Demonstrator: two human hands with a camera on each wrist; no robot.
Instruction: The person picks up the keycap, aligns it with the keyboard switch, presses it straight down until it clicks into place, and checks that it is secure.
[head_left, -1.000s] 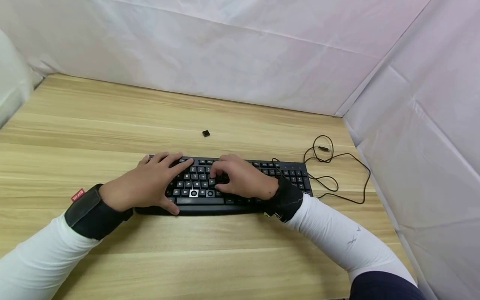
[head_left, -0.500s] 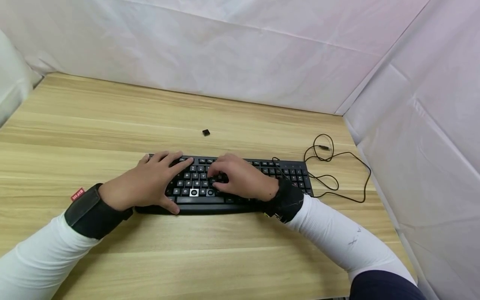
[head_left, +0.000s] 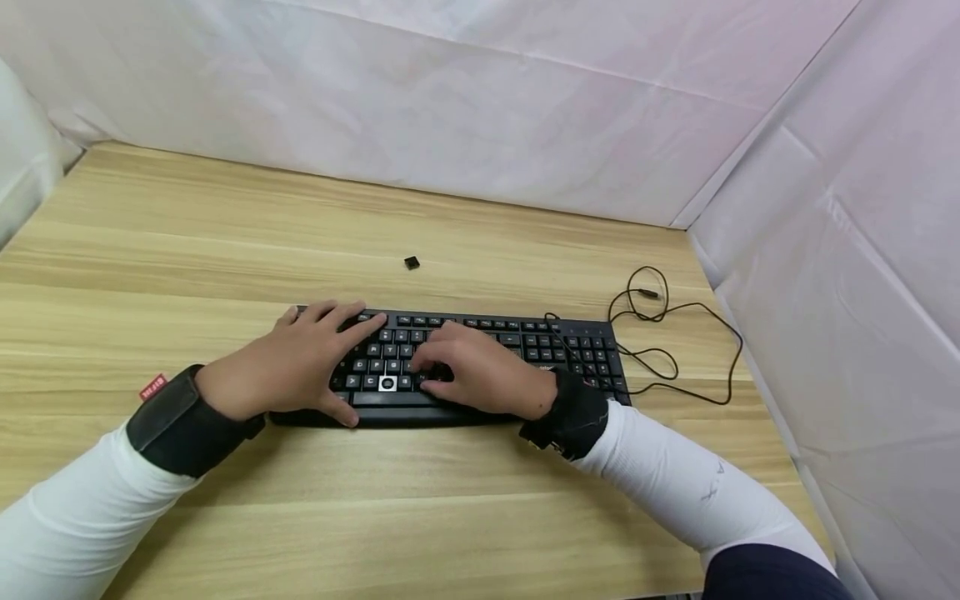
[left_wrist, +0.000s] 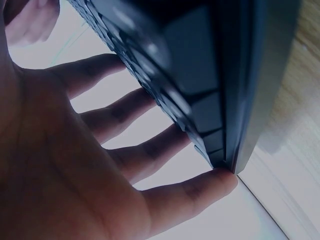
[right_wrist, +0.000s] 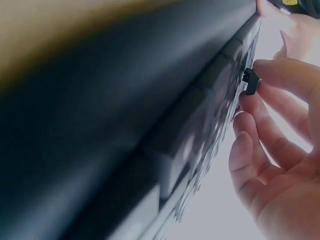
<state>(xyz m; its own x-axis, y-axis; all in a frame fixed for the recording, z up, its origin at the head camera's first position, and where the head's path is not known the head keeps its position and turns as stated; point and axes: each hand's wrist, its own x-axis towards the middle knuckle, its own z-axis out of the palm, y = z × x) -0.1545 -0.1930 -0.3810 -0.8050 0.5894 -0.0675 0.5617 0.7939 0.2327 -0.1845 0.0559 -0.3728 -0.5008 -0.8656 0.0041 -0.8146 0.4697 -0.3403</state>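
A black keyboard [head_left: 408, 414] lies on the wooden table, with a bare white-framed key socket [head_left: 387, 383] in its lower letter row. My left hand [head_left: 296, 362] rests over the keyboard's left end, fingers spread, thumb at the front edge. In the left wrist view its fingers [left_wrist: 167, 197] touch the keys and the keyboard's side. My right hand [head_left: 480, 367] is low over the middle letter keys. The right wrist view shows it pinching a small black keycap [right_wrist: 251, 82] between thumb and fingertip, tilted just off the keys. In the head view that keycap is mostly hidden by the fingers.
Another small black keycap [head_left: 412, 262] lies on the table behind the keyboard. A thin black cable [head_left: 697, 307] with a plug [head_left: 647, 293] loops at the right, and part of it crosses the keyboard's right side. White cloth walls [head_left: 450, 100] stand behind and to the right.
My right hand has shifted slightly left and toward the keyboard's front edge, now covering a second bare socket seen before. My left hand has stayed in place.
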